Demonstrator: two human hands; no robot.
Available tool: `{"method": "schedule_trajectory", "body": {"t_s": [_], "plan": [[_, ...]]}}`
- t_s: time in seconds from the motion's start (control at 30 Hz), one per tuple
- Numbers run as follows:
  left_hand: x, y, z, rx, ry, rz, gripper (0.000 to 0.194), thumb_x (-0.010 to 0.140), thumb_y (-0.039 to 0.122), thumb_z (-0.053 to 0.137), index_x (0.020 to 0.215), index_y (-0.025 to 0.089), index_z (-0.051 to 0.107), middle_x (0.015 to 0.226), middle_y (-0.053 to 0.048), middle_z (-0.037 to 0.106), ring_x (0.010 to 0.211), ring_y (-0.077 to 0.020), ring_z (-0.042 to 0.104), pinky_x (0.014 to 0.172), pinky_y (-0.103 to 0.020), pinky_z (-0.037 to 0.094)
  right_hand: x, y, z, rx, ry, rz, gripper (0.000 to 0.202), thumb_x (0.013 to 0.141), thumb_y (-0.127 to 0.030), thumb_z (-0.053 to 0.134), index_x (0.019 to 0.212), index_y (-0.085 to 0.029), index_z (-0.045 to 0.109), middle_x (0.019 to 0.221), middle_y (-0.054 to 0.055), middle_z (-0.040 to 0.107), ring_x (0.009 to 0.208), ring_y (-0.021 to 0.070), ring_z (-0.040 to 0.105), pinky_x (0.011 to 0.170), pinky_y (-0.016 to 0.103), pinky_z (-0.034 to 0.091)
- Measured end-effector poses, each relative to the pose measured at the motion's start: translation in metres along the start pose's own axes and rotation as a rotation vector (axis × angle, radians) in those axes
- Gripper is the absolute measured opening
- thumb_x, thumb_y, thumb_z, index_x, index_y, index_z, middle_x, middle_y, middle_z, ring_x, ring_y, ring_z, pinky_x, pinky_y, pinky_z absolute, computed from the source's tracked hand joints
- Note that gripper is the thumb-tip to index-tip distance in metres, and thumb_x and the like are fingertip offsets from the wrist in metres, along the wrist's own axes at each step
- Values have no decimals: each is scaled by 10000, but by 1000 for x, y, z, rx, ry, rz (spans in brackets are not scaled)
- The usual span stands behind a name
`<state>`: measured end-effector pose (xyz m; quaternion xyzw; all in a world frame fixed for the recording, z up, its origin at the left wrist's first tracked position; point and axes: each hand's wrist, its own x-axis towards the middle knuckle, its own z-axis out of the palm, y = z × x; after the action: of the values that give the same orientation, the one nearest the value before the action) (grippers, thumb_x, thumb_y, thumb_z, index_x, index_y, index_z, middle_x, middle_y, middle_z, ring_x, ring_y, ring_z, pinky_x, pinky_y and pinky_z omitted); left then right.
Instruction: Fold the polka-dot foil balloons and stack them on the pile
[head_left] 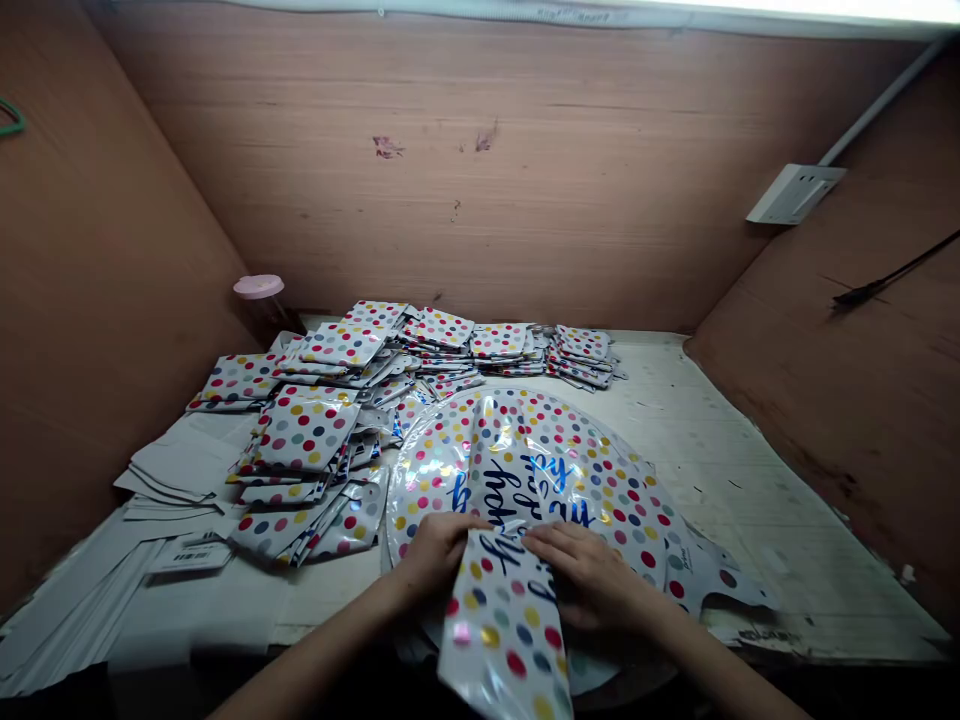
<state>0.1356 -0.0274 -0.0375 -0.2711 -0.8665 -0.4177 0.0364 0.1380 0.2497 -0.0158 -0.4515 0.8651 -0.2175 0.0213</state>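
Observation:
A folded polka-dot foil sheet [510, 620] with blue lettering hangs over the table's front edge. My left hand [439, 555] pinches its upper left edge, fingers closed on it. My right hand [585, 575] lies on its upper right side, fingers pressed together against the foil. Beneath and behind both hands, round flat polka-dot foil balloons [600, 450] with blue script lie in a layered pile. The right thumb is hidden.
Stacks of folded polka-dot packets [307, 430] stand at the left and back. White cards [180, 465] lie at far left, near a pink-lidded jar [259, 287]. Wooden panels enclose the table [720, 430]; a white switch box [796, 194] is on the right.

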Motion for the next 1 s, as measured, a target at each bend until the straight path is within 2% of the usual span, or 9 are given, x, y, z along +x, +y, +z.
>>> {"method": "schedule_trajectory", "body": {"t_s": [0.1,0.2,0.33,0.43,0.53,0.67,0.77,0.87,1.0], "plan": [[17,14,-2,-28,71,-423,399,850,203,522,1247,201,570,953,-38,724,841,-176,681,725,-231,505,35,4,2,89,182,382,308,893,-276,392,980,-183,672,975,87,711,906,209,645,792,325,501],[41,31,-1,206,156,-687,521,918,227,444,1425,143,360,866,-79,716,785,-205,676,691,-263,481,64,7,-1,79,231,732,421,952,-331,325,702,-193,634,704,51,684,677,183,637,606,263,468],[67,40,7,463,111,-864,536,958,308,419,1450,126,308,821,-109,708,731,-228,676,645,-283,467,79,-4,4,-59,290,893,284,917,-335,440,870,-168,666,763,100,690,685,228,636,579,296,457],[75,38,11,520,71,-874,549,960,303,421,1462,133,279,797,-106,704,752,-232,682,638,-275,470,94,-12,13,-316,380,733,366,945,-232,361,1227,-155,580,1168,171,635,1007,289,612,796,398,482],[72,36,16,593,49,-828,530,975,289,371,1472,138,264,797,-112,695,775,-240,684,656,-289,480,121,0,14,-381,244,443,442,971,-308,347,1396,-246,451,1486,77,388,1363,307,327,1054,471,335],[59,34,22,701,10,-642,489,972,192,344,1454,274,325,907,-89,661,755,-222,661,666,-303,483,135,22,-4,-312,61,554,558,978,-454,321,1491,-237,273,1577,55,168,1440,326,103,1126,526,203],[52,33,24,683,50,-562,463,954,146,372,1358,355,458,1060,-68,597,788,-199,636,680,-286,477,103,9,-11,-334,109,435,583,956,-457,370,1473,-193,321,1556,87,236,1425,324,177,1132,521,222],[50,35,25,618,35,-585,409,960,173,374,1303,334,528,1052,-71,583,789,-193,623,694,-288,476,60,-14,5,-386,142,164,567,859,-446,547,1328,-128,530,1411,135,480,1291,314,435,1071,452,387],[44,41,15,579,44,-516,385,951,326,417,1306,240,537,1273,-139,519,1047,-288,585,864,-410,472,39,-21,36,-642,298,13,336,820,-75,534,1128,-5,650,1165,224,648,1098,315,610,931,439,526]]}}
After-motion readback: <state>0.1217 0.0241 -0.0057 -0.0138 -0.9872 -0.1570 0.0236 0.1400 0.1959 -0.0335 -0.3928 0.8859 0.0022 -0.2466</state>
